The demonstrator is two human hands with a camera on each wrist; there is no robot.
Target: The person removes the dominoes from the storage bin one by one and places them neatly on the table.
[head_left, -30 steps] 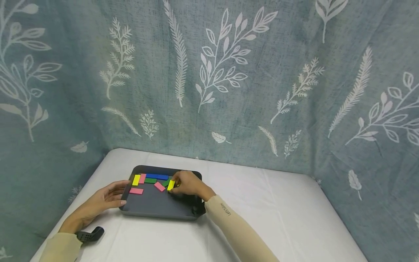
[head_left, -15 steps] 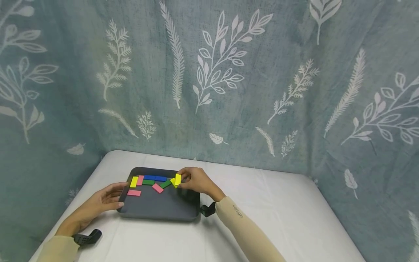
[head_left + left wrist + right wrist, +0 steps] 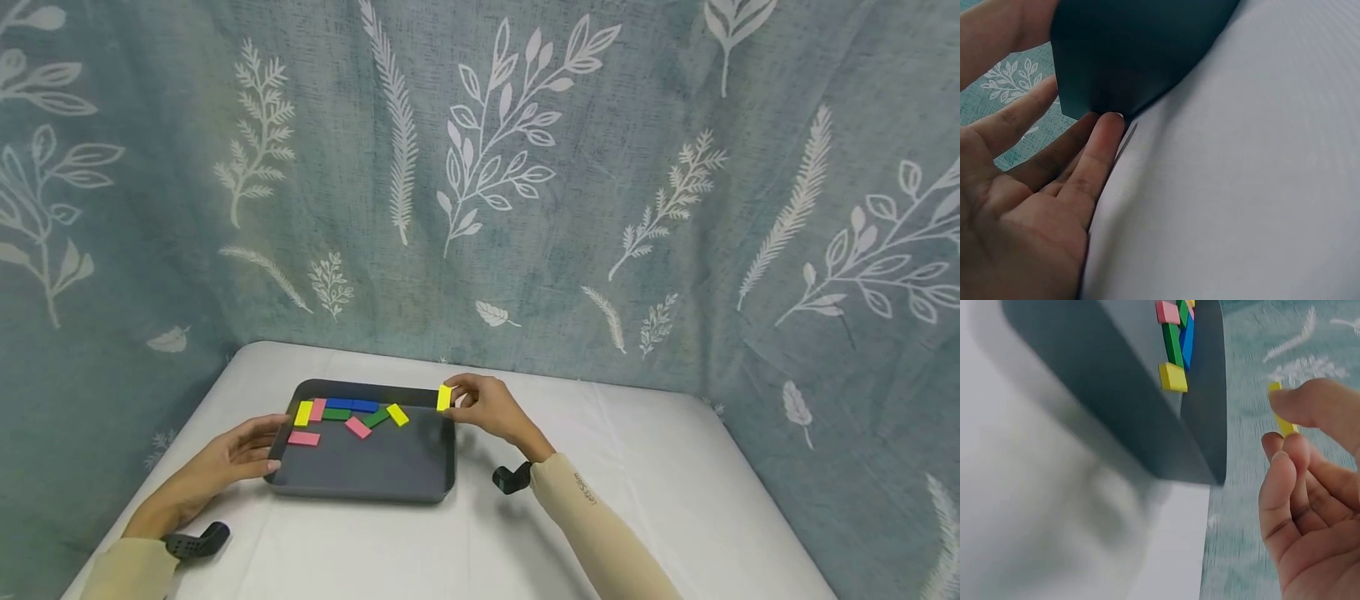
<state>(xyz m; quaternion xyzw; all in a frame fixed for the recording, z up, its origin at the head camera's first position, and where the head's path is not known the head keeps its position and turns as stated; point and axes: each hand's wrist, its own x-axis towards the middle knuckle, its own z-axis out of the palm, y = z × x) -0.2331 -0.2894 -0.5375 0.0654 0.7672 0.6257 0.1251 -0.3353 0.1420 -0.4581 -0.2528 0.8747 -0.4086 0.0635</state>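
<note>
A yellow block (image 3: 444, 398) is pinched between the thumb and fingers of my right hand (image 3: 487, 410), raised at the far right corner of the dark grey tray (image 3: 360, 498). In the right wrist view the same yellow block (image 3: 1284, 419) shows only in part behind the thumb. My left hand (image 3: 228, 462) touches the tray's left wall with its fingers extended; the left wrist view shows fingertips (image 3: 1107, 128) against the wall. Inside the tray, a second yellow block (image 3: 397, 414) lies slanted beside a green block (image 3: 377, 418) and a pink block (image 3: 357, 427).
Several more blocks lie toward the tray's far left, including a blue block (image 3: 340, 403), a green block (image 3: 336, 414), a yellow block (image 3: 303, 413) and a pink block (image 3: 303, 438). A white cloth (image 3: 600, 483) covers the table; a patterned curtain (image 3: 525, 250) hangs behind.
My right hand has lifted a yellow block and carried it right, to the tray's far right corner. Another yellow block is now uncovered in the tray. The left hand stays at the wall.
</note>
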